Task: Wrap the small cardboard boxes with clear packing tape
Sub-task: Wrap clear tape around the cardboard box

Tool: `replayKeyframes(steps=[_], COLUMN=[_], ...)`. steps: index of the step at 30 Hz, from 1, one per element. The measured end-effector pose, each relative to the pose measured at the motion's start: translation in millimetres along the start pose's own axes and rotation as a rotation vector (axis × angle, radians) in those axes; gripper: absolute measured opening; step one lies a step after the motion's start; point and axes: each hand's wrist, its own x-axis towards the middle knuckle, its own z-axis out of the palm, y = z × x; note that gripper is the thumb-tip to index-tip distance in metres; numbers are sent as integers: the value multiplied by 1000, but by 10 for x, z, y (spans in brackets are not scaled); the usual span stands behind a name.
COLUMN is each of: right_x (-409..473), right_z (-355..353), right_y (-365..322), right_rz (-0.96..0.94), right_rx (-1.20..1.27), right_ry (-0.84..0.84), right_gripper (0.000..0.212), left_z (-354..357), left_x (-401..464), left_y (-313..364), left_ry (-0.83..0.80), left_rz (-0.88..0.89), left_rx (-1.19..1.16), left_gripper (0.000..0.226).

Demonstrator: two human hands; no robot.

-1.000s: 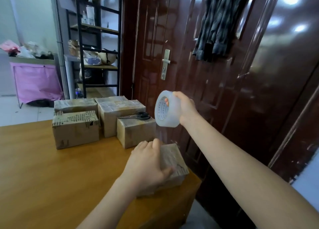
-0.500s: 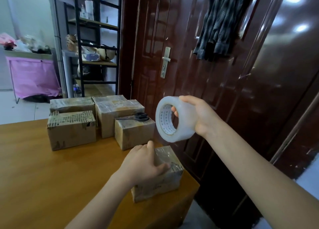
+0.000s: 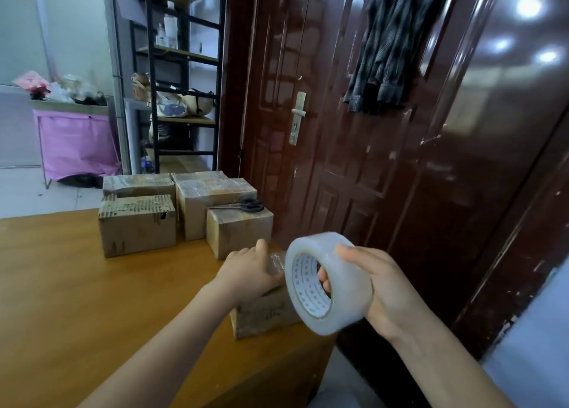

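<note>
Head view: the left hand (image 3: pixel 251 270) lies on top of a small cardboard box (image 3: pixel 264 310) at the near right corner of the table (image 3: pixel 92 300), its fingers curving over the far upper edge and pressing it down rather than lifting it. The box top glints, so some clear film seems to lie on it already, though how much I cannot tell. The right hand (image 3: pixel 377 290) holds the tape roll (image 3: pixel 326 281) just right of the box and above the table edge, thumb on the outer face and fingers (image 3: pixel 323 281) hooked through the core. Whether a strip runs from roll to box is too faint to make out.

Four more boxes (image 3: pixel 137 224) stand in a cluster near the far edge, and a pair of scissors (image 3: pixel 243 206) rests on the nearest one.

The box looks light and stiff, with firm corners but faces that would dent under a hard squeeze; a flat palm on top, as here, is probably the safest hold. The roll is likely smooth and slippery outside, so a grip through the core seems the surest. The loose tape itself is thin and sticky and would probably fold onto itself if left slack.
</note>
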Motion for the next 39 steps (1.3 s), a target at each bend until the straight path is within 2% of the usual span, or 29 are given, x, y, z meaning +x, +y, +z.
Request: replayKeyframes(steps=[4, 8, 11, 17, 19, 21, 25, 28, 30, 33, 37, 39], right_x=[-294, -426, -430, -481, -477, -482, -439, -333, -255, -181, -247, -324], right_z=[-92, -150, -105, -129, -164, -149, -59, -8, -40, -143, -222, -248], right_y=[235, 438, 515, 459, 434, 444, 656, 817, 877, 1013, 1501, 1647], right_rz=[114, 197, 203, 142, 119, 135, 201, 274, 313, 377, 525, 529], right_rx=[11, 1, -36, -86, -130, -176, -257, -295, -304, -330, -587, -533], right_ry=[14, 31, 31, 28, 28, 9, 15, 67, 92, 62, -41, -28], right_gripper=[32, 33, 28, 27, 32, 29, 18, 24, 35, 36, 42, 52], left_z=[-15, 5, -10, 3, -2, -19, -56, -94, -93, -76, -82, -79], left_x=[-22, -54, -61, -27, -47, -73, -130, -199, -235, -245, -221, -219], left_y=[20, 15, 11, -19, -33, -33, 66, 3, -63, -63, -26, -33], left_ry=[-4, 16, -1, -46, -32, -1, -30, -158, -217, -219, -235, -231], left_rz=[-1, 55, 78, 76, 62, 59, 126, 187, 225, 251, 219, 198], left_rx=[25, -121, -124, -186, -272, -295, -59, 110, 223, 326, 293, 286], left_gripper=[46, 35, 19, 14, 29, 41, 33, 69, 82, 87, 84, 82])
